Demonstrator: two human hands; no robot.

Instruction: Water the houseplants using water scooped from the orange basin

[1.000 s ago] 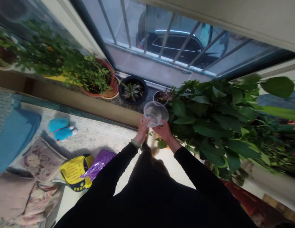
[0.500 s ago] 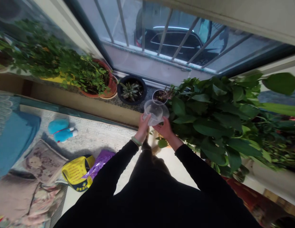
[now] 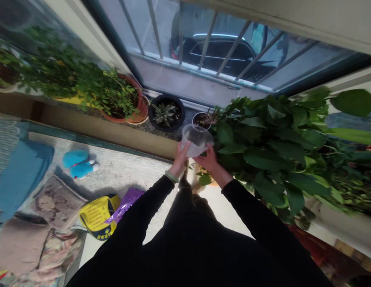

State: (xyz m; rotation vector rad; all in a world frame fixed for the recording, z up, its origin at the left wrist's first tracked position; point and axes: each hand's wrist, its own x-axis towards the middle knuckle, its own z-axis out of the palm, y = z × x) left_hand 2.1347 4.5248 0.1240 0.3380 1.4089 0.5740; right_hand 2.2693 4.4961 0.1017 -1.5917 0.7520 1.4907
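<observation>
In front of me I hold a clear plastic container with a round rim, just short of the windowsill. My left hand grips its left side, thumb pressed on the wall. On the other side my right hand has its fingers curled around the lower right edge. A second clear round piece appears to overlap the container; whether it is a lid or another tub I cannot tell. Right behind the rim stands a small white pot with a reddish-stemmed plant. A black pot with a spiky succulent is to its left.
A large leafy plant crowds the right, close to my right hand. Terracotta pots with greenery line the sill at left. Below them lie a blue plush toy, a yellow package, a purple package and cushions. Window bars are behind.
The two clear plastic pieces, seen as separate overlapping circles before, now line up closer into one shape. My right hand has shifted slightly; the view has barely moved.
</observation>
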